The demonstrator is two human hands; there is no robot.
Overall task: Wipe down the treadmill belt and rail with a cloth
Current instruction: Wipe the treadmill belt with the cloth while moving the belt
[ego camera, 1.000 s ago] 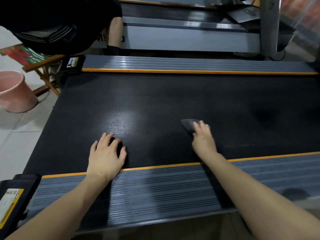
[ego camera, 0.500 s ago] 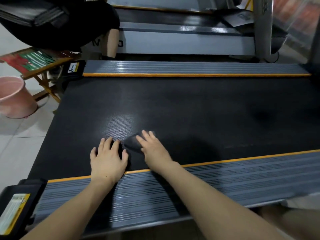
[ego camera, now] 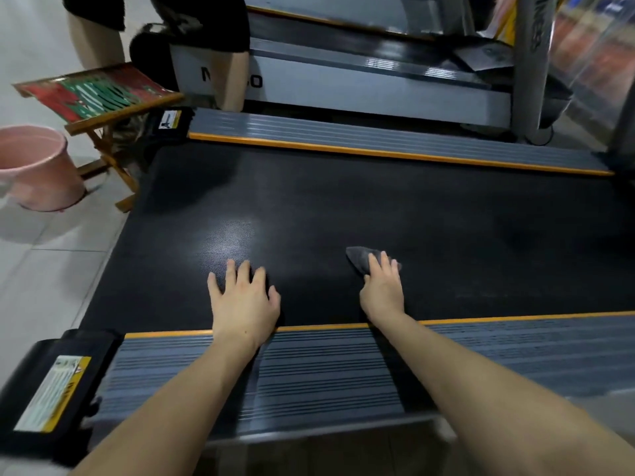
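1. We see only part of the cloth [ego camera: 357, 258]: its dark grey tip pokes out toward 11 o'clock from under the right hand [ego camera: 382, 289], and the rest is covered by the fingers, so we cannot tell its full shape.
2. The belt [ego camera: 395, 214] runs off the frame at 3 o'clock, and the near rail [ego camera: 326, 372] is crossed by both forearms, which hide strips of its ribbing.
3. At 12 o'clock a person's legs [ego camera: 233, 80] are cut off by the top edge; lettering on the second treadmill [ego camera: 378, 87] behind them is partly blocked by a leg and we cannot read it whole.
4. At 9 o'clock a pink bucket [ego camera: 37, 170] stands on the tiled floor, cut by the left edge, just beside a wooden folding stool [ego camera: 96, 94] with a red and green seat.
5. A black end cap [ego camera: 51, 389] with a yellow label sits at 8 o'clock; its print is too small for us to read.
6. The far rail [ego camera: 378, 142], grey with an orange stripe, lies at 12 o'clock across the belt.
7. The belt is black and finely textured, with a pale glare patch at its middle, just above the left hand [ego camera: 244, 302].
8. The left hand lies flat on the belt, fingers spread and straight, holding nothing.
9. The right hand presses the cloth to the belt with fairly straight fingers, at 5 o'clock from the glare patch, near the orange edge of the near rail.
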